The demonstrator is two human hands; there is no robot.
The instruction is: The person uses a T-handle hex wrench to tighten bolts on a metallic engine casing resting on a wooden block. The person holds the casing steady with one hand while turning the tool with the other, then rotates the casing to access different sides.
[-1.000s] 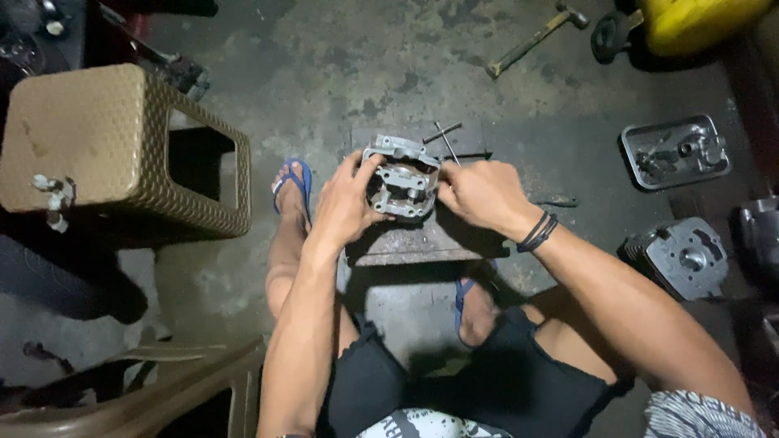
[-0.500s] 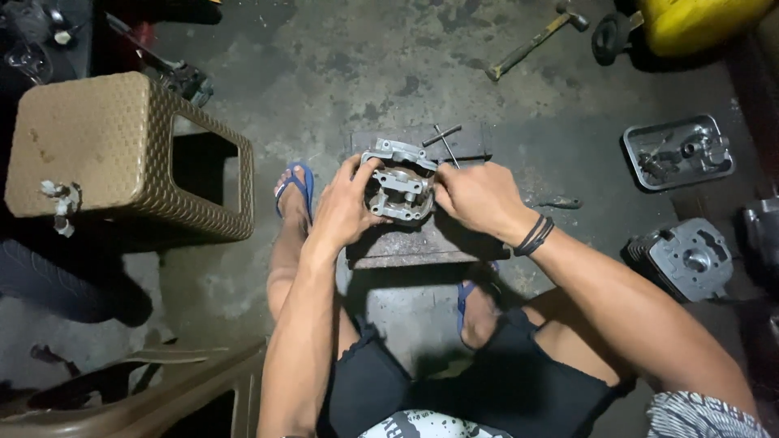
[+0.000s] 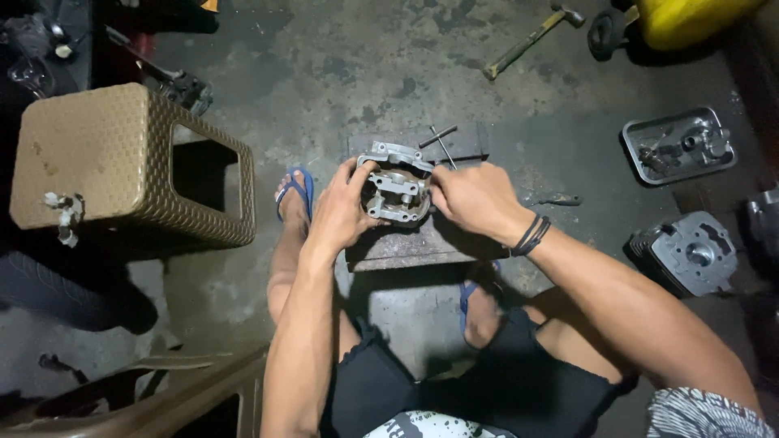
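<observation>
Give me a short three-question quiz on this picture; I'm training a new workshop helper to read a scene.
1. True or false: both hands grip the metal engine part on the dark block.
2. Which lies on the floor at the top of the view? A) hammer B) saw C) broom
3. What is the wicker-pattern stool's colour?

Key:
1. True: the left hand and the right hand hold it from either side.
2. A, the hammer.
3. Tan; the stool stands on the person's left.
</observation>
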